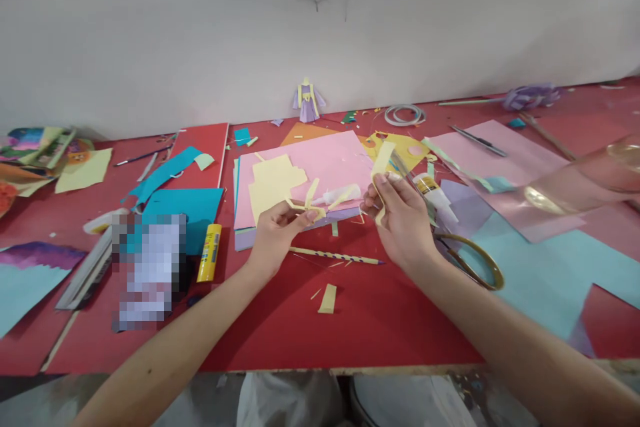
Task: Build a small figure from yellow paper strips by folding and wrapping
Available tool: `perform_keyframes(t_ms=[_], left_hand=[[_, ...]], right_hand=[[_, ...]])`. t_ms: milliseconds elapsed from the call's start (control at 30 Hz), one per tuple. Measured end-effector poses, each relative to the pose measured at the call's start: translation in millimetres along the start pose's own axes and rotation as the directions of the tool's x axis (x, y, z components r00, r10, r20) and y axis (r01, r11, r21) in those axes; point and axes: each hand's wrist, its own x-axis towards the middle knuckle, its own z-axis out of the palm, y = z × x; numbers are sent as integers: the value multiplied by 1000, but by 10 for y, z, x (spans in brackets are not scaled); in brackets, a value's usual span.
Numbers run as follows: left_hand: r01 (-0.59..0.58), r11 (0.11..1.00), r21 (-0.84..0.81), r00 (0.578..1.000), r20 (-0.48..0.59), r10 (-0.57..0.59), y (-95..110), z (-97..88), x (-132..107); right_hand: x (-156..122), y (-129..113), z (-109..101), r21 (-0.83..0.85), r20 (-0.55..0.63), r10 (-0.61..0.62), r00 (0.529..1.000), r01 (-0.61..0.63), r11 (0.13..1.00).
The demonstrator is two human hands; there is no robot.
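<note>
My left hand (280, 234) pinches a small pale yellow paper piece (316, 207) made of narrow strips that stick out between the fingers. A wider pale yellow paper strip (384, 157) is gripped in my right hand (400, 210), one end standing up above the thumb and another hanging below. Both hands are raised over the near edge of a stack of pink paper (330, 150). On that stack lie a cut pale yellow sheet (275, 180) and a white glue bottle (345, 195). Below the hands rests a patterned pencil (340, 255) on the red table.
A yellow glue stick (209, 252) and a blurred-out rectangular object (153, 274) are at left. Scissors with a brown handle (480, 260) lie right of my right hand. A clear bottle (575, 174) stands at far right. A paper doll (307, 100) leans on the wall.
</note>
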Motion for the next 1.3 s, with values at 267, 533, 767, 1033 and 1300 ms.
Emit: perform_keyframes(t_ms=[267, 533, 767, 1033, 1300], left_hand=[[49, 996, -75, 997, -50, -53, -6, 27, 27], [15, 994, -107, 1000, 5, -14, 16, 40, 7], [9, 994, -110, 1000, 21, -7, -45, 23, 14], [58, 990, -130, 990, 138, -40, 0, 45, -12], [25, 998, -64, 980, 197, -12, 66, 50, -30]], right_hand=[[-195, 8, 87, -390, 261, 35, 965, 72, 918], [-198, 112, 101, -411, 302, 159, 940, -22, 912], [-208, 123, 85, -444, 325, 218, 920, -55, 894], [-173, 82, 88, -406, 409, 95, 908, 87, 910], [-189, 85, 109, -412, 387, 110, 915, 66, 909]])
